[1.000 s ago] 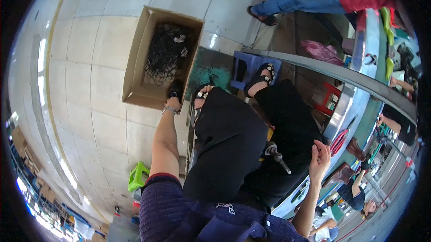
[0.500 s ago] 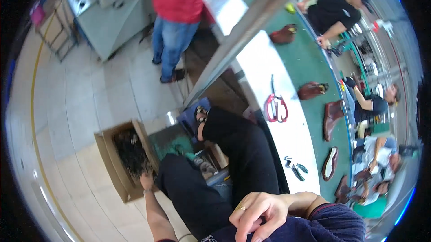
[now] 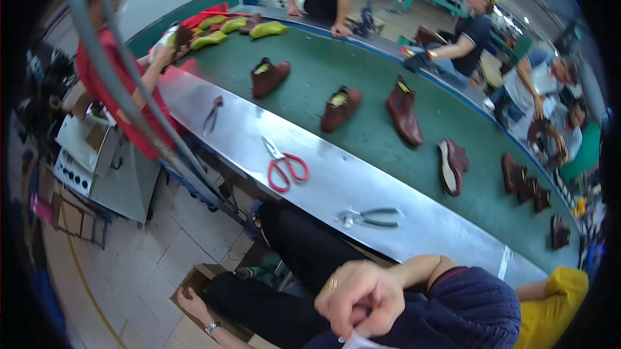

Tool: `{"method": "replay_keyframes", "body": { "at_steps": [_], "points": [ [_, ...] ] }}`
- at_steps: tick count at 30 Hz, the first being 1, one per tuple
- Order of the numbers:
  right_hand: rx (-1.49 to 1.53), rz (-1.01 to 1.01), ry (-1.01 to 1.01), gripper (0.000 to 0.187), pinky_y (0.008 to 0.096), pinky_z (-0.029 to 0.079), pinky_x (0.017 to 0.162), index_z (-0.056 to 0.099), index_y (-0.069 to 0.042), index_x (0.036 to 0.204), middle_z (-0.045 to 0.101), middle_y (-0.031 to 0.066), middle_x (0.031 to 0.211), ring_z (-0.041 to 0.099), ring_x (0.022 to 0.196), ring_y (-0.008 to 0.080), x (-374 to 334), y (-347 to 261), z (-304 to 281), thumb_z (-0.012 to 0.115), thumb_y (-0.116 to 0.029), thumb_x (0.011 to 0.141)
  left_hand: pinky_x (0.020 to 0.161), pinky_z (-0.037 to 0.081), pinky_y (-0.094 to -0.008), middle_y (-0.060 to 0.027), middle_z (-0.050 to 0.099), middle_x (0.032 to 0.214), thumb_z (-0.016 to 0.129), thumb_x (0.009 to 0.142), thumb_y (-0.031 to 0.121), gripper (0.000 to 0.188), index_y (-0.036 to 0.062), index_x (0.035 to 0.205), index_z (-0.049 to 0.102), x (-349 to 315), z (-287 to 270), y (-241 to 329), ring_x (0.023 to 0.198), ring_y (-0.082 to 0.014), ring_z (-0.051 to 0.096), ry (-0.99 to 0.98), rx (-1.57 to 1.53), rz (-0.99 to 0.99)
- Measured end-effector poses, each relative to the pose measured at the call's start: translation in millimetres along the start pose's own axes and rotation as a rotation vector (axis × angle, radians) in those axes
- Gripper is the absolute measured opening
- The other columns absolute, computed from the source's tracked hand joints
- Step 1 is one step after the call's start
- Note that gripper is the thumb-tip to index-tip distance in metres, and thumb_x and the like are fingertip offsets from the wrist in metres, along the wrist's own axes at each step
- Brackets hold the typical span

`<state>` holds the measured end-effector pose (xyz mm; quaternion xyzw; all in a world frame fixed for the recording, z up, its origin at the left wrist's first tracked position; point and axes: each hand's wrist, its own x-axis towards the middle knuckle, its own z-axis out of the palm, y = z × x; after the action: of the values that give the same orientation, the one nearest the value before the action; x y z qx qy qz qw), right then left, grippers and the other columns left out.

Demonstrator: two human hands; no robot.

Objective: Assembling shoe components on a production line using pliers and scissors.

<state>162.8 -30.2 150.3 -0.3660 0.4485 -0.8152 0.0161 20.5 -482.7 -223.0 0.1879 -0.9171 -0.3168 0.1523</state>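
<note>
My left hand, a metal watch on its wrist, is low beside the cardboard box. Its fingers are apart and I see nothing in them. In front of my body, my right hand is closed, thumb and fingers pressed together, a ring on one finger. A bit of something white shows just below it, too little to name. On the metal ledge past my knees lie pliers with dark green handles and red-handled scissors. Another small hand tool lies farther left.
Brown ankle boots stand spaced along the green conveyor belt, with lime-green pieces at its far left. A slanted metal post rises at the left, by a person in red holding a shoe. Several people work across the belt.
The view has swung up and toward the belt. My left hand has come from inside the box to its edge. My right hand stays closed before me, a white bit now below it.
</note>
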Motion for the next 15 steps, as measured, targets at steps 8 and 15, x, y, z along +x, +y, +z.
{"method": "replay_keyframes", "body": {
  "at_steps": [8, 15],
  "points": [
    [-0.375, -0.403, 0.189, 0.014, 0.0225, 0.036, 0.038, 0.070, 0.000, 0.073, 0.063, 0.0052, 0.063, 0.051, 0.045, 0.0129, -5, -114, -11, 0.074, -0.013, 0.076, 0.099, 0.039, -0.0435, -0.0211, 0.055, 0.125, 0.058, 0.093, 0.019, 0.034, -0.0023, 0.120, 0.056, -35, -9, 189, 0.117, -0.0364, 0.049, -0.044, -0.027, 0.474],
    [-0.509, -0.420, 0.093, 0.017, 0.0254, 0.040, 0.038, 0.071, 0.000, 0.076, 0.062, 0.0063, 0.063, 0.056, 0.046, 0.0160, -28, -142, -5, 0.073, -0.016, 0.082, 0.086, 0.049, -0.0406, -0.0216, 0.053, 0.127, 0.056, 0.093, 0.018, 0.031, -0.0008, 0.118, 0.058, -40, 5, 171, 0.113, -0.0369, 0.053, -0.100, 0.080, 0.510]
  ]
}}
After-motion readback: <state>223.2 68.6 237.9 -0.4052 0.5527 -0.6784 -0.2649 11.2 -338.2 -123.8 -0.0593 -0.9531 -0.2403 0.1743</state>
